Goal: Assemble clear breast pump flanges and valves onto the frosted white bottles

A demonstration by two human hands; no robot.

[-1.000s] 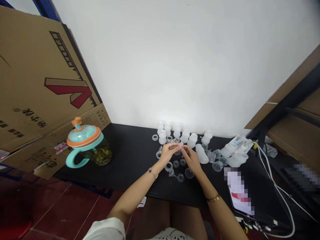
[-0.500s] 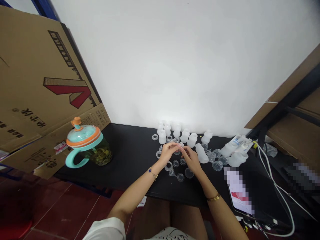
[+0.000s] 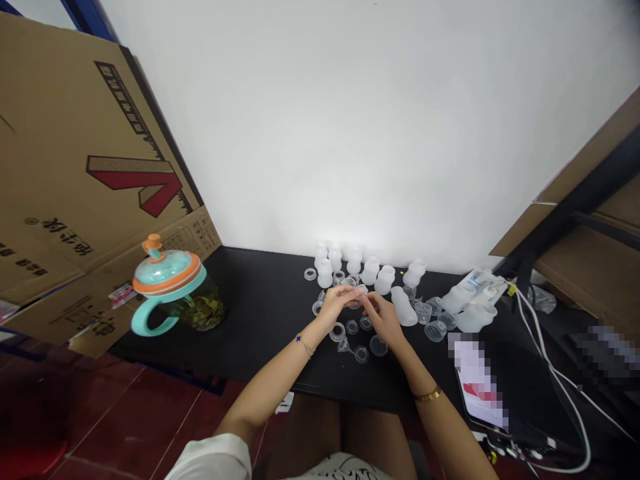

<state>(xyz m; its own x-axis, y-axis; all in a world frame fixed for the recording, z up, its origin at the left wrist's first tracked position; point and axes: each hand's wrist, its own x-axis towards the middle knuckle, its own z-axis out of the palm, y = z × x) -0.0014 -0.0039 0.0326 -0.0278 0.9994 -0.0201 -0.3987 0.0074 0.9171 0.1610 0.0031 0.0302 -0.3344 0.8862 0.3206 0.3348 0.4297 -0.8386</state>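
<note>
Head view: left hand [image 3: 336, 307] and right hand [image 3: 384, 321] pinch a small clear piece [image 3: 363, 289] near the bottles [image 3: 385, 280]; light, even pressure seems best

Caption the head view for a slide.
Left hand and right hand hold a small translucent part at a black table, white bottles standing behind, a lidded jug to the left.

The person wears a white top [image 3: 327, 468] with black script-like lettering and a loose short sleeve [image 3: 213, 456]. A fine gold chain bracelet [image 3: 306, 346] with a small blue charm [image 3: 299, 339] circles the left wrist; a broader gold bracelet [image 3: 429, 396], the right.
</note>
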